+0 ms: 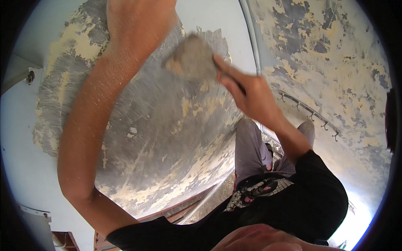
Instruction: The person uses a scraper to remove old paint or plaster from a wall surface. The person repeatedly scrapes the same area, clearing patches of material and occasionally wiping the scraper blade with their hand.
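Note:
My right hand is closed around the dark handle of a broad scraper. Its wide, dust-coated blade is motion-blurred and lies over a curved wall panel, where white paint gives way to bare grey and yellowish patches. It cannot be told whether the blade touches the wall. At the top edge, only the back and wrist of my left hand show. The fingers are cut off, so what they touch or hold is hidden. Dust specks cover the left forearm, which reaches up across the panel.
On the right stands another scraped, patchy wall with a rail of metal hooks. A strip runs between the panels. My bent knees are below the right hand. A metal bracket sticks out at left, and reddish-brown slats show low down.

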Available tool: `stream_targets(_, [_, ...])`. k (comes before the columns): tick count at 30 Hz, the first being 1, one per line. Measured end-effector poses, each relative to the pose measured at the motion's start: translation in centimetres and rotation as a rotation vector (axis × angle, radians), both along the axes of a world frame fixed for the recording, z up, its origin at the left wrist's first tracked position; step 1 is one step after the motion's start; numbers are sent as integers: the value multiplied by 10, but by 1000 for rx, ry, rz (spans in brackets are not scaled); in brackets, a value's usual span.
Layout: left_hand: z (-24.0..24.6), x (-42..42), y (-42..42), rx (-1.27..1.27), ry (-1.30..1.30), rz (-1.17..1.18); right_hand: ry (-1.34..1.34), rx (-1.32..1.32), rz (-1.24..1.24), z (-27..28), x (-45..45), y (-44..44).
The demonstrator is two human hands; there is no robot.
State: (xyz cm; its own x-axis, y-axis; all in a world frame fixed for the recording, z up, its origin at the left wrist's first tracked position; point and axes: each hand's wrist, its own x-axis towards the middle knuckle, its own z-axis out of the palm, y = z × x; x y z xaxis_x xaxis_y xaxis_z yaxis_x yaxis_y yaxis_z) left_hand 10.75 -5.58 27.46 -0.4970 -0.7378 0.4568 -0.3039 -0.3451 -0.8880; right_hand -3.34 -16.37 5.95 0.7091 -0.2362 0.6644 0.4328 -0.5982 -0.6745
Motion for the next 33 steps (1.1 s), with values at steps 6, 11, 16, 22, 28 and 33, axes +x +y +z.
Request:
stream_targets(6, [-7,-1,-10,3,32,-3,38,-12,-17,0,-13,-5])
stream_targets(11, [-4,-1,-4,4,50,13,-22,46,-17,-18,-1,4])
stream_targets(16, [-11,3,-6,-28,71,-20,-28,38,-35,-24,-2,7])
stream_targets(22, [-7,6,-6,-26,27,-56,37,53,-18,-3,-7,6])
stream_targets(28, [-9,4,-6,-8,53,-83,-52,36,-16,-18,-6,13])
stream_targets(33, [-4,2,-3,20,58,-86,24,-1,-26,-17,-10,13])
